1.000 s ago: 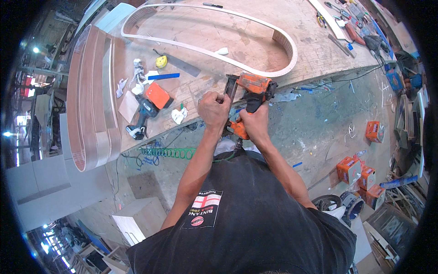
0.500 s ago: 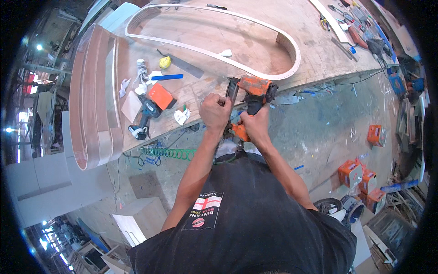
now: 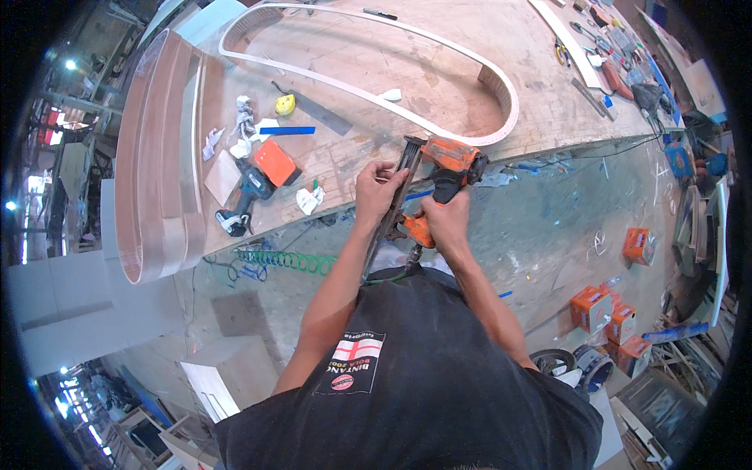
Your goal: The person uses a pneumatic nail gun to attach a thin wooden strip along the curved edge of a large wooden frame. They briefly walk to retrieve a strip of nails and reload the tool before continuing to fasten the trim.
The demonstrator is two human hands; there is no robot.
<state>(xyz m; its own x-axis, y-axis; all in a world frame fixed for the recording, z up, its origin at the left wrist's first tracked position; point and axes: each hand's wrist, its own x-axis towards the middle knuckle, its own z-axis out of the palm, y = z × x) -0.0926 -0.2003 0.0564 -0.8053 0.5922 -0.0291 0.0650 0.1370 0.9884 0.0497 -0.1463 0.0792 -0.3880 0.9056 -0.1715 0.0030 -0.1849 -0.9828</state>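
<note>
My right hand [image 3: 446, 221] is wrapped round the black grip of an orange and black nail gun [image 3: 453, 150], held in front of my body by the workbench edge. The gun's long dark magazine [image 3: 389, 210] slants down toward my shirt. At the magazine's left side is my left hand [image 3: 377, 190], thumb and fingers pinched close against it. Whatever lies between those fingertips is too small to make out. An air hose fitting [image 3: 413, 254] hangs below the gun's grip.
On the workbench [image 3: 368, 145] rest a long oval wooden frame [image 3: 313, 72], a cordless drill [image 3: 252, 184], a yellow tape measure [image 3: 285, 104] and crumpled paper [image 3: 310, 200]. A curved wooden piece [image 3: 160, 157] stands left. A green coiled hose [image 3: 290, 262] hangs below; orange boxes [image 3: 589, 308] sit on the floor.
My left hand has loosened from a tight fist into a pinch with fingers reaching to the magazine. The nail gun has shifted slightly right and down in the picture.
</note>
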